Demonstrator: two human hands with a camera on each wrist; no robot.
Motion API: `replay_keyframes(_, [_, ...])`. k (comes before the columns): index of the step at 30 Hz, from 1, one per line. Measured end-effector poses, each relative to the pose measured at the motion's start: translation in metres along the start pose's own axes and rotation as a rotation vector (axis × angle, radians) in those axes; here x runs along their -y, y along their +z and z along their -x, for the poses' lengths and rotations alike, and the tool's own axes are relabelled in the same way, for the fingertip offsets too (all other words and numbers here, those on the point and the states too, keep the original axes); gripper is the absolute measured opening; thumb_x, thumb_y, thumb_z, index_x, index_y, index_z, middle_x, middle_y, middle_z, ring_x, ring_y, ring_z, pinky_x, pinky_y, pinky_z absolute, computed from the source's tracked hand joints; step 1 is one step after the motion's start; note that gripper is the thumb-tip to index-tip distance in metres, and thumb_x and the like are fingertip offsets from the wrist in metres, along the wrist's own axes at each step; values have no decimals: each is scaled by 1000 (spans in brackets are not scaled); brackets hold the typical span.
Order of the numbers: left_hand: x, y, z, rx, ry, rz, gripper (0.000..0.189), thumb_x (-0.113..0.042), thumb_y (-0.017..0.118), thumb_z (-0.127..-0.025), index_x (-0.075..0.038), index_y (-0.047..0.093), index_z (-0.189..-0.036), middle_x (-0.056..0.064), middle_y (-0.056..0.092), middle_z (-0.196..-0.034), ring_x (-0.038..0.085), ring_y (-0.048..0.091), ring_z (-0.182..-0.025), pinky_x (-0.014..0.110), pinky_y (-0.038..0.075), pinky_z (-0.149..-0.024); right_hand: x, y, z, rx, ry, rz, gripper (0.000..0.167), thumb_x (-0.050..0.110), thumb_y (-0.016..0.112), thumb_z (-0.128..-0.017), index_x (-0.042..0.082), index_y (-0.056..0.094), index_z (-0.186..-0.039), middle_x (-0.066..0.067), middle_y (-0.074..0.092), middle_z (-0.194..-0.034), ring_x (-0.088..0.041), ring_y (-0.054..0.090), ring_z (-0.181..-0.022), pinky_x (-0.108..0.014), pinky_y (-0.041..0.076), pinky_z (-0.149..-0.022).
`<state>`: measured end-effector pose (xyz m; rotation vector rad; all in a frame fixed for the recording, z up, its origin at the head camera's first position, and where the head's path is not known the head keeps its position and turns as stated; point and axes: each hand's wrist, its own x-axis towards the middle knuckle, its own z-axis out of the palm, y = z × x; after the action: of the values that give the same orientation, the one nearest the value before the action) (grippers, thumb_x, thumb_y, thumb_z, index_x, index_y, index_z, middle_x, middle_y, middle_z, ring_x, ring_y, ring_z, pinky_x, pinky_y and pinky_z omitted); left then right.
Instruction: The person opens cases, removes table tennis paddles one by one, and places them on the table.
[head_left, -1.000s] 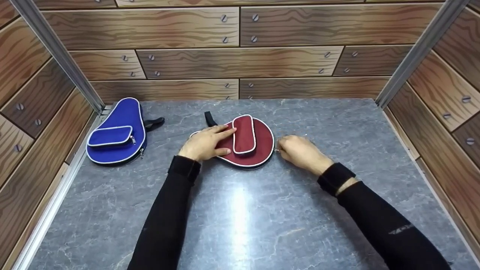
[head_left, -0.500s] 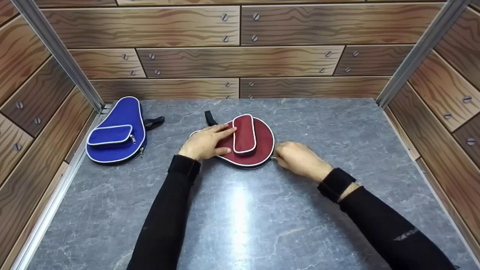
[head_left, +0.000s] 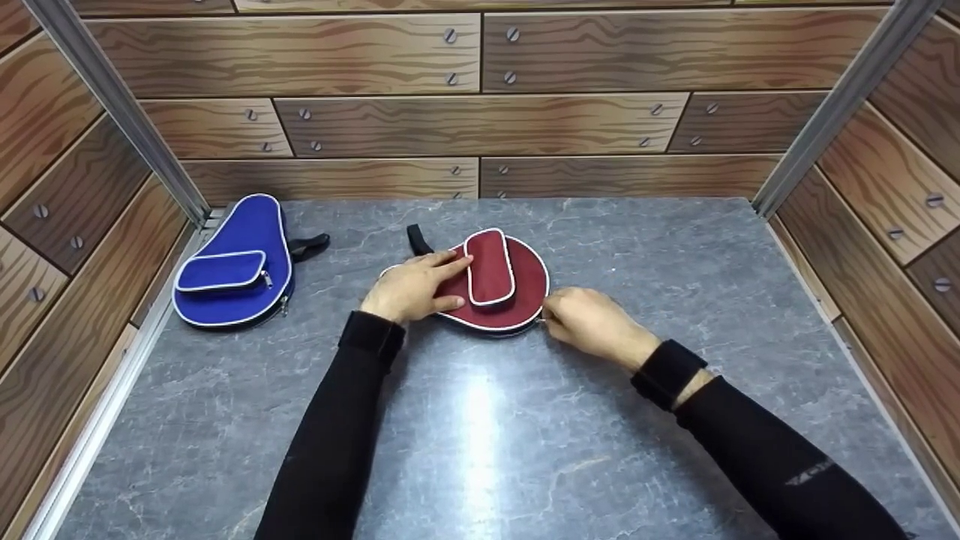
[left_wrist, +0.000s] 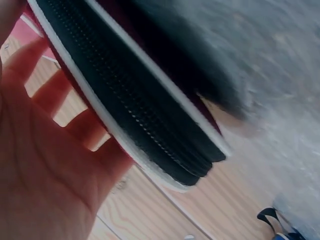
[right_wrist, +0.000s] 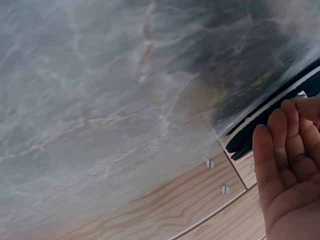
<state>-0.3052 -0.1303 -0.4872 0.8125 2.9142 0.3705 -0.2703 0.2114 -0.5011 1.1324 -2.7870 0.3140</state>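
Gray tabletop (head_left: 667,255): blue case (head_left: 236,259), red case (head_left: 495,281)

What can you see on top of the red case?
The left hand rests on the narrow end of the red case; a white-trimmed pocket sits nearer its round end. The fabric under the hand and pocket is covered, not visible.

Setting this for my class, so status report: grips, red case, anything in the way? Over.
Left grip resting on red case; right grip pinching its zipper pull. Red case flat, pocket up. Blue case off left, apparently not in the way.
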Motion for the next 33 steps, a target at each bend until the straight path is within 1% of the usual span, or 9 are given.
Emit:
replay_keyframes(5, [-5,-4,3,22,-18,-1,80,-51,75,-113,-29,44,-183,13,47,-189,48,52,-170,63,47,-139,-5,-3,-1,-4,33,-6,14,5,80,-98,10,73,-87,-4,75,-82,-23,69,-74,-52,65,-68])
replay_keyframes(8, [-8,-6,5,18,-25,-3,79,-51,77,-112,-29,46,-182,14,50,-186,49,56,-166,63,49,-137,-9,-4,-2,-5,52,-9,17,6,81,-99,11,72,-85,-3,73,-79,-22,66,-72,-52,64,-68])
replay_keyframes(11, [-11,-8,7,11,-34,-8,79,-50,78,-111,-29,49,-181,13,54,-184,50,61,-161,64,53,-134,-13,-6,-3,-5,72,-12,17,7,83,-100,10,73,-87,-5,74,-81,-24,69,-74,-54,66,-71])
replay_keyframes(16, [-16,-10,9,3,-35,-35,77,-52,78,-111,-30,51,-180,11,59,-180,51,67,-152,63,57,-128,-22,-8,-4,-11,99,-14,10,6,82,-100,6,77,-92,-9,79,-85,-29,76,-79,-56,69,-77])
replay_keyframes(19, [-18,-11,8,-5,-24,-50,75,-52,77,-111,-29,53,-179,12,61,-178,49,68,-152,61,57,-129,-27,-9,-6,-15,116,-13,6,3,81,-99,5,79,-94,-11,81,-88,-31,77,-81,-56,69,-78])
replay_keyframes(23, [-19,-11,8,-4,-13,-55,74,-52,77,-111,-28,55,-178,15,63,-176,47,67,-155,59,55,-132,-35,-11,-8,-20,142,-7,7,3,80,-100,5,79,-93,-11,80,-88,-31,76,-81,-56,69,-77])
replay_keyframes(28, [-22,-13,8,19,-12,-51,74,-53,75,-112,-27,54,-178,19,62,-175,48,66,-156,62,53,-133,-45,-12,-12,-25,180,1,8,4,79,-99,4,77,-92,-13,78,-87,-34,75,-80,-57,68,-76])
replay_keyframes(33, [-25,-14,7,27,6,-47,75,-53,76,-112,-27,54,-178,22,64,-172,51,70,-150,65,56,-129,-55,-13,-17,-33,212,13,5,4,77,-99,2,78,-94,-16,81,-92,-41,80,-87,-61,69,-79])
